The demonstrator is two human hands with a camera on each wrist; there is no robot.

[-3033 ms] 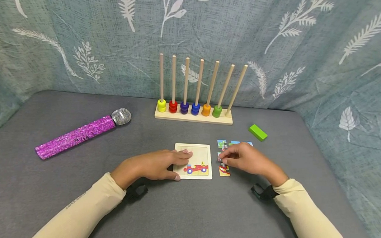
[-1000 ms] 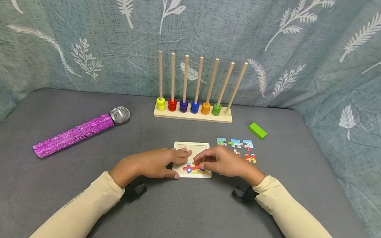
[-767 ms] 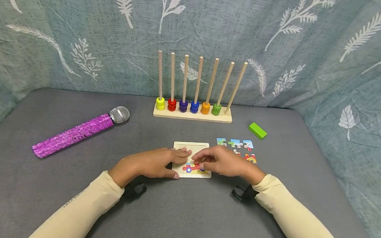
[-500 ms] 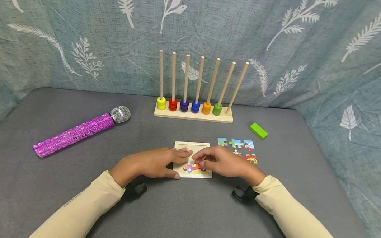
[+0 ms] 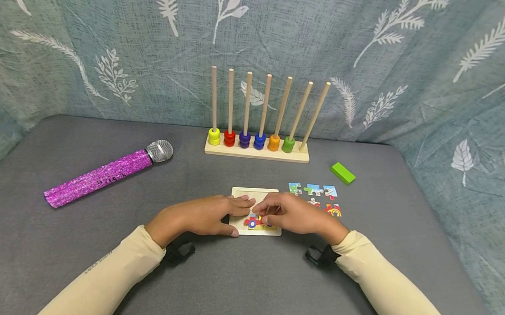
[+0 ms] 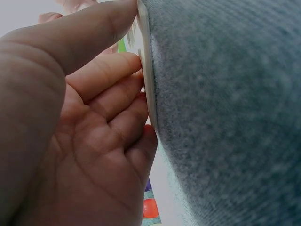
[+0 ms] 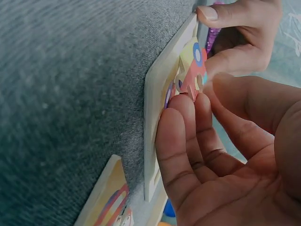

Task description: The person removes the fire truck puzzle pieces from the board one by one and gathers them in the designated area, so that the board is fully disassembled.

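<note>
On the grey table lies a wooden puzzle tray (image 5: 257, 233) with a red car picture along its lower part. My left hand (image 5: 215, 216) rests on the tray's left side, fingers laid over its surface and thumb at the front left corner. Over the right half, my right hand (image 5: 294, 214) pinches a puzzle piece (image 7: 193, 63) with a red car part and a blue wheel. That piece stands tilted up from the tray in the right wrist view. Another piece with a purple-blue wheel (image 7: 168, 95) shows behind the right fingertips, partly hidden by them.
Several loose puzzle pieces (image 5: 313, 189) lie right of the tray, some hidden behind my right hand. A green block (image 5: 343, 173) sits farther right. Behind stands a wooden peg rack (image 5: 257, 154) with coloured beads. A purple glittery microphone (image 5: 101, 178) lies at the left.
My right hand has moved left from the loose pieces onto the tray. The wheeled car piece has since shifted slightly and tipped up under its fingers. My left hand has stayed on the tray.
</note>
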